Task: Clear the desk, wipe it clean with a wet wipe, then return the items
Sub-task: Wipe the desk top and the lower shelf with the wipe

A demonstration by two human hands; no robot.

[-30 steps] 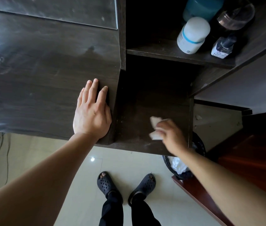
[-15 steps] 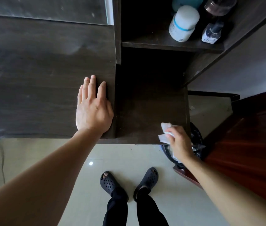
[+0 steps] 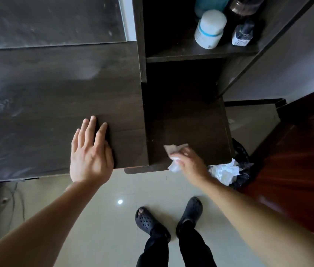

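The dark wooden desk point(image 3: 46, 105) fills the left and middle, with wet streaks on its left part. My left hand point(image 3: 89, 151) lies flat on the desk near its front edge, fingers straight. My right hand point(image 3: 189, 162) grips a crumpled white wet wipe point(image 3: 174, 151) on the lower side section of the desk point(image 3: 187, 120), close to that section's front edge. On the shelf above stand a white bottle point(image 3: 210, 28) with a blue band, a small dark bottle point(image 3: 243, 33), a teal container point(image 3: 210, 3) and a brown jar point(image 3: 245, 5).
A black waste bin point(image 3: 237, 170) lined with a bag and holding white crumpled paper stands on the floor right of the desk. A red-brown wooden surface point(image 3: 297, 160) lies at the right. Cables point(image 3: 13, 201) trail on the tiled floor at left.
My right hand has moved the wipe from the right front corner of the lower section, by the bin, back leftward along the front edge. My left hand stays flat on the desk.
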